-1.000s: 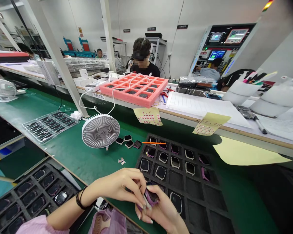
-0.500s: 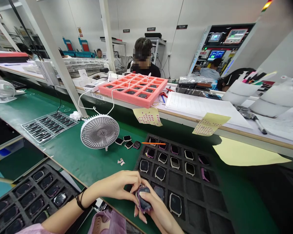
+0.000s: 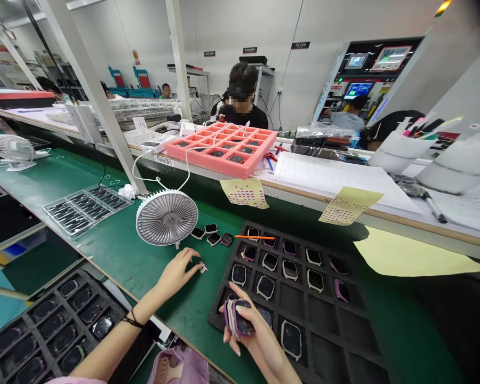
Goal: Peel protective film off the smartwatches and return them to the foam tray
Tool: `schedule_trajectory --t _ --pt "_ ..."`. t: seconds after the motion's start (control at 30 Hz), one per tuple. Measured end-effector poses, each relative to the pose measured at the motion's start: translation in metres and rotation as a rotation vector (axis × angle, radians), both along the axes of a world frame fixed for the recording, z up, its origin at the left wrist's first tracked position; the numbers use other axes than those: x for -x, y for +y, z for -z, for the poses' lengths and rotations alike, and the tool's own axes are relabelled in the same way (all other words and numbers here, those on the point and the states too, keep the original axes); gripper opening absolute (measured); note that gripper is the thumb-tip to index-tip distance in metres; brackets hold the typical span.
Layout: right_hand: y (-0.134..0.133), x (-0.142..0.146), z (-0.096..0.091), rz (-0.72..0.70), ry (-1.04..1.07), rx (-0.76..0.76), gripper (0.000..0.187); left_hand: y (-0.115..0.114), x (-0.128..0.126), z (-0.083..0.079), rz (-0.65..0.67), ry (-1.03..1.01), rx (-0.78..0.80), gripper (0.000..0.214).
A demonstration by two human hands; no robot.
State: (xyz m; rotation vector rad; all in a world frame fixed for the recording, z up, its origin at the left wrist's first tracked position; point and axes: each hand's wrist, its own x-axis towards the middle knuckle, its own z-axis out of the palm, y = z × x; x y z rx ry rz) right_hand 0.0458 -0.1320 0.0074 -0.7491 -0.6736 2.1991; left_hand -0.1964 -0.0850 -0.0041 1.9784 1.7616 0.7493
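My right hand (image 3: 260, 333) is wrapped round a small stack of square smartwatch cases (image 3: 239, 318), purple and whitish at the edges with a dark face on top. It holds them above the near left part of a black foam tray (image 3: 290, 292) whose cells carry several more watches. Over on the green bench, my left hand (image 3: 179, 274) reaches out with thumb and fingers apart. Its fingertips are at the small pale pieces (image 3: 202, 268); whether they touch them I cannot tell. An orange stick (image 3: 255, 237) lies across the tray's far edge.
A white fan (image 3: 168, 218) stands beyond my left hand, with several loose watches (image 3: 213, 239) to its right. Another foam tray of watches (image 3: 52, 322) is at lower left. A shelf along the back bears a pink foam tray (image 3: 224, 148) and papers (image 3: 324, 178). A person sits opposite.
My left hand has left the watch cases and moved forward and left to the small pale pieces. My right hand keeps the cases, now turned so their stacked edges show.
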Motion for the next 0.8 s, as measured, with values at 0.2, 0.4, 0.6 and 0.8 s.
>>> schedule_trajectory --t 0.2,0.4,0.6,0.8 --pt "0.003 -0.003 -0.008 0.034 -0.029 -0.025 0.070 0.000 0.007 0.019 -0.054 0.130 -0.040 0.027" --pt "0.001 0.000 -0.010 0.066 -0.001 -0.023 0.066 0.004 0.000 0.012 -0.070 0.113 0.071 0.019" --pt "0.004 -0.001 -0.019 0.205 0.055 -0.065 0.061 -0.009 -0.015 -0.001 -0.015 -0.003 0.030 0.015" --pt "0.007 0.003 -0.030 0.374 0.050 -0.197 0.063 -0.031 -0.063 -0.057 0.139 -0.233 -0.082 0.020"
